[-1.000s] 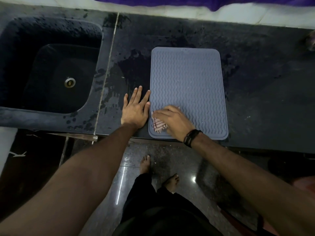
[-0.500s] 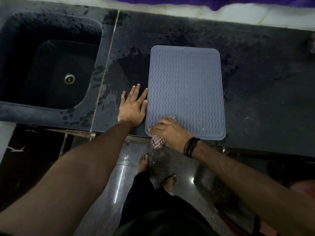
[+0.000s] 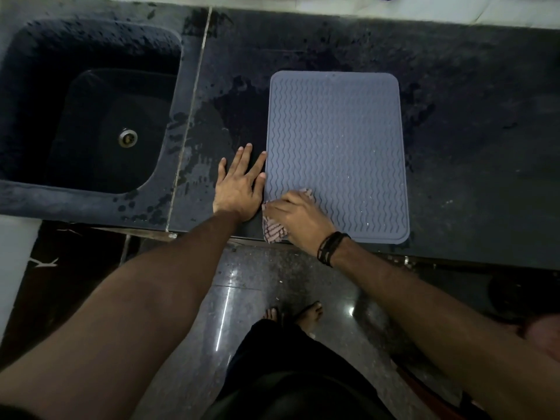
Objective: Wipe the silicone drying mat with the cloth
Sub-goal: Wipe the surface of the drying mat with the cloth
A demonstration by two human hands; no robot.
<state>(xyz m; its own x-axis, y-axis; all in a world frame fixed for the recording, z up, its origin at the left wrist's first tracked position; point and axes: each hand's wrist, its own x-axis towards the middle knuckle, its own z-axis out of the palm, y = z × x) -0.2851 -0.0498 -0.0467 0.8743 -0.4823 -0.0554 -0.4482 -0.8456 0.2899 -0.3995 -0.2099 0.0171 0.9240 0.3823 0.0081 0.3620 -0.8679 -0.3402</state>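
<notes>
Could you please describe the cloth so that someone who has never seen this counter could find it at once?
Start at the dark stone counter and find the grey-blue wavy-ribbed silicone mat to the right of the sink. At the mat's near left corner, the right hand grips a small crumpled striped cloth. It is the only soft, patterned thing there, pale with dark stripes.

The right hand (image 3: 298, 218) (gripping the cloth (image 3: 274, 230)) has slid back onto the mat (image 3: 336, 147).

mat (image 3: 336, 153) on counter (image 3: 472, 147), sink (image 3: 91, 116) left, cloth (image 3: 274, 230) on mat's near-left corner
</notes>
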